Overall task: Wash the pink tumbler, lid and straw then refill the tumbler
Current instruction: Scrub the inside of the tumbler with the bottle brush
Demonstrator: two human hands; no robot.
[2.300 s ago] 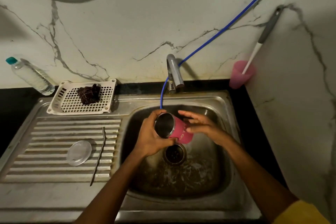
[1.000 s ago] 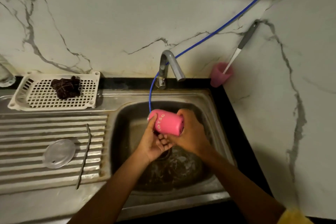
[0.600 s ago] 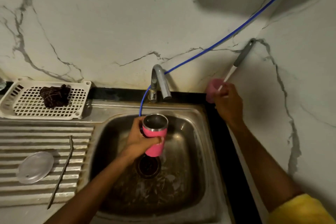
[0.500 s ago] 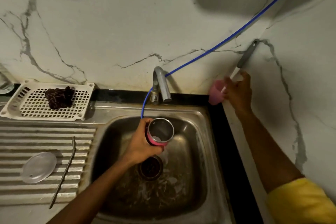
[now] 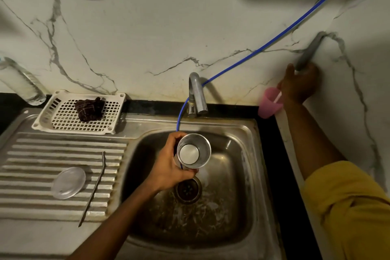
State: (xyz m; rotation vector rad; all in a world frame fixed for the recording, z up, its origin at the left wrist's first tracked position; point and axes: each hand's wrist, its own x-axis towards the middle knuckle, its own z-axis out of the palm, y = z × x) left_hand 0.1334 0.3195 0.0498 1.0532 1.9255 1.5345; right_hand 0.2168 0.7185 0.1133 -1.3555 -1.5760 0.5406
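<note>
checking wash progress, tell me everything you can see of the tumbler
The tumbler is seen almost straight down its open mouth: round steel rim, shiny metal walls, flat bright bottom, no lid or straw in it. Its pink outside is all but hidden. The left hand grips its side, holding it roughly upright over the sink basin, near the drain. Whether it holds water I cannot tell.

Lid left of straw
</note>
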